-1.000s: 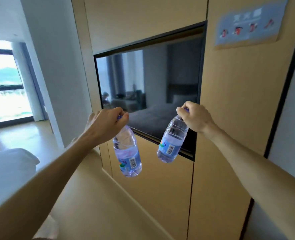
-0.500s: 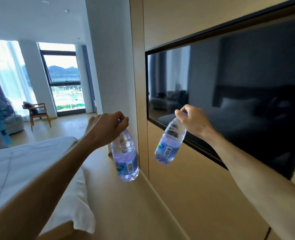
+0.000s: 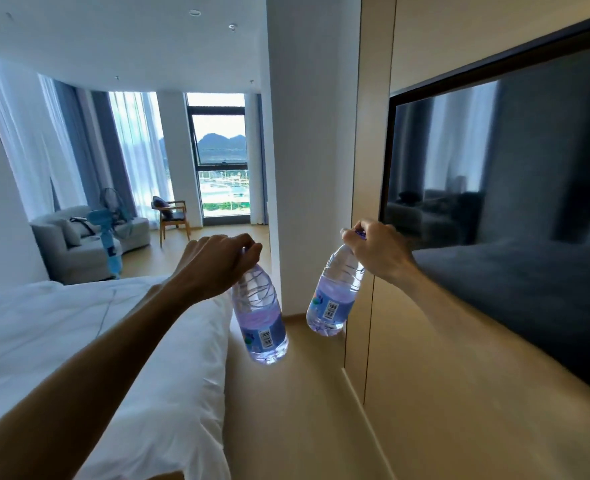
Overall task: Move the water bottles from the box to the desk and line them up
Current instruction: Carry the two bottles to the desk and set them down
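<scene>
The view has swung from the wall screen (image 3: 508, 209) toward the window, left hand (image 3: 217, 265) and right hand (image 3: 376, 251) each with grip clamped on a bottle neck, left bottle (image 3: 260, 313) and right bottle (image 3: 333, 296) hanging mid-carry, no bench in sight yet

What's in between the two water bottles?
No object. In the head view only the white pillar and floor show behind the gap between the left bottle and right bottle.

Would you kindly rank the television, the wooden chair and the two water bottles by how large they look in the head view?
1. Television, largest.
2. Left bottle and right bottle, about alike.
3. Wooden chair, smallest, though it stands far from the camera.
</scene>
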{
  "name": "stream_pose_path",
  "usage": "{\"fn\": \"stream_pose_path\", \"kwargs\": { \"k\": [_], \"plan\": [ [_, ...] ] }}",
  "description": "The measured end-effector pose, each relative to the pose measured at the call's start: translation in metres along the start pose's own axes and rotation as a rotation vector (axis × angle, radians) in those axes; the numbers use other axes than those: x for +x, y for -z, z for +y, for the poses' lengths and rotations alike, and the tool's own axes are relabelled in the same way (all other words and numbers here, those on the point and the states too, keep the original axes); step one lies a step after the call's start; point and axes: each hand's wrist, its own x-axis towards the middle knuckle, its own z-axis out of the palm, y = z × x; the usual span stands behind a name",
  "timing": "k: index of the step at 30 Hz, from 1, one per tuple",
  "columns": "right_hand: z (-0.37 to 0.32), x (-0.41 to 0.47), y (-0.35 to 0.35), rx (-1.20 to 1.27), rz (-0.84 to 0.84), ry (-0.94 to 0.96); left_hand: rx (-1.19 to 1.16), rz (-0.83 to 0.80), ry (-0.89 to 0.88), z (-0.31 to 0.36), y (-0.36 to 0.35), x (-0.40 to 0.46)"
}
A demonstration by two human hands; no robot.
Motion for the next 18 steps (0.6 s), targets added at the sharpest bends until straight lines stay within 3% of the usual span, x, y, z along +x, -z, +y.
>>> {"fn": "stream_pose_path", "kwargs": {
  "k": [18],
  "plan": [
    [-0.009, 0.267, -0.225, 0.032, -0.097, 0.035, -0.007, 0.041, 0.025, -0.215, -0.138, 0.191]
  ]
}}
